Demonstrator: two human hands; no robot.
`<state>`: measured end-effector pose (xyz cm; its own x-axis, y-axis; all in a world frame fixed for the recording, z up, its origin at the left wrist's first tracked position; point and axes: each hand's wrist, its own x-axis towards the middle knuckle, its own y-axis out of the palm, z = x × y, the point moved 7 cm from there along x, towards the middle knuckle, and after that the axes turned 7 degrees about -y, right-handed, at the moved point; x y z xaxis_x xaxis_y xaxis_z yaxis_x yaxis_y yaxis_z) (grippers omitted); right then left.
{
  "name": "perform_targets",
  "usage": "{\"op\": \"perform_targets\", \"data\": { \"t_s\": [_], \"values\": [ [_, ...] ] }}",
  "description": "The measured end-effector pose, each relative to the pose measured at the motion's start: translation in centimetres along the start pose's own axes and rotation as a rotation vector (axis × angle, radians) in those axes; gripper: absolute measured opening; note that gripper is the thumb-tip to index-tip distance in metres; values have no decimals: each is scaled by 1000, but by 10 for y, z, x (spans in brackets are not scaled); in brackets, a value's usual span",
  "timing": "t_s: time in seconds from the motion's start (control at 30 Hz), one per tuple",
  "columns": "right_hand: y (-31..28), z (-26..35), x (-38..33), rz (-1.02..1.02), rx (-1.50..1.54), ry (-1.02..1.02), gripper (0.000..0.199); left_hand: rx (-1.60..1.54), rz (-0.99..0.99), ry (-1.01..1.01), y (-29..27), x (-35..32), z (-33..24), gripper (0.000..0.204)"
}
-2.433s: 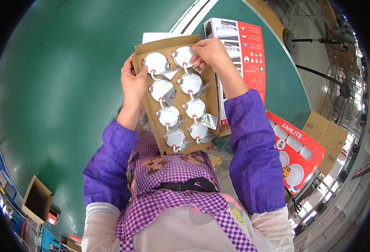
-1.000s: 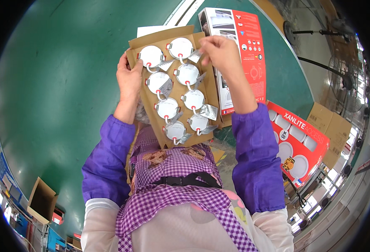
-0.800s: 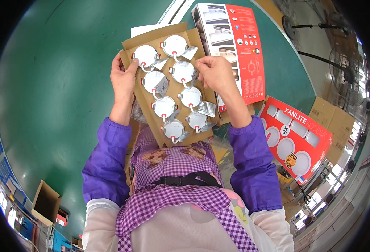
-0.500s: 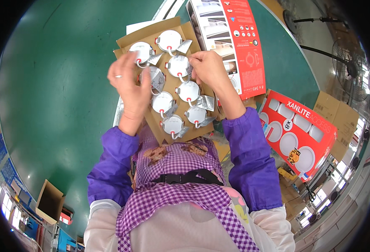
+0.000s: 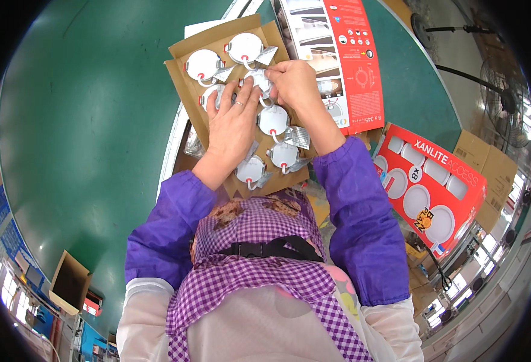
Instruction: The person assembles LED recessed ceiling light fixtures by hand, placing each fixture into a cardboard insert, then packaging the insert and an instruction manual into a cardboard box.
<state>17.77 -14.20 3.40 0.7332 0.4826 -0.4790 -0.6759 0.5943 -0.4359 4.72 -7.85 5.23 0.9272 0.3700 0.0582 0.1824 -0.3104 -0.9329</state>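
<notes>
A shallow brown cardboard tray holds several round white downlights, each with side clips, a short white cable and a silver label tag. My left hand lies over the tray with fingers stretched and apart; its fingertips touch the second downlight of the right row. At that same downlight's right edge, my right hand pinches with thumb and fingers. The left hand partly covers a downlight in the left row and hides another below it. Uncovered are the upper left downlight and the top right one.
A red and white printed box lies right of the tray on the green table. Another red box with lamp pictures stands lower right, beside a brown carton. Fans stand beyond. An open carton sits lower left.
My left hand has moved right and down from the upper left downlights onto the second one of the right row. My right hand has shifted slightly up, staying at that downlight's right edge.
</notes>
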Motion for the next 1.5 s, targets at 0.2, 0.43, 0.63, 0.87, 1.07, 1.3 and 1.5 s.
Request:
{"op": "perform_targets", "data": {
  "t_s": [0.2, 0.43, 0.63, 0.87, 1.07, 1.3, 1.5],
  "values": [
    [-1, -3, 11, 13, -60, 21, 17, 2, 9, 22, 4, -2, -2, 46],
    [1, -9, 22, 18, -166, 41, 17, -37, -3, 20, 5, -2, 0, 46],
    [3, -14, 26, 3, -150, 51, 16, -43, -18, 9, 7, -2, 2, 47],
    [5, -18, 28, 17, -172, 55, 16, -39, -19, 7, 9, -2, 2, 48],
    [2, -12, 22, 13, -169, 39, 17, -10, -1, 11, 11, -2, 2, 49],
    [-14, -2, -15, -197, -106, -216, 22, -35, 8, 13, 6, -2, 2, 48],
    [-23, -25, -59, -102, -41, -53, 22, -137, -53, -15, -17, -6, -1, 42]
  ]
}}
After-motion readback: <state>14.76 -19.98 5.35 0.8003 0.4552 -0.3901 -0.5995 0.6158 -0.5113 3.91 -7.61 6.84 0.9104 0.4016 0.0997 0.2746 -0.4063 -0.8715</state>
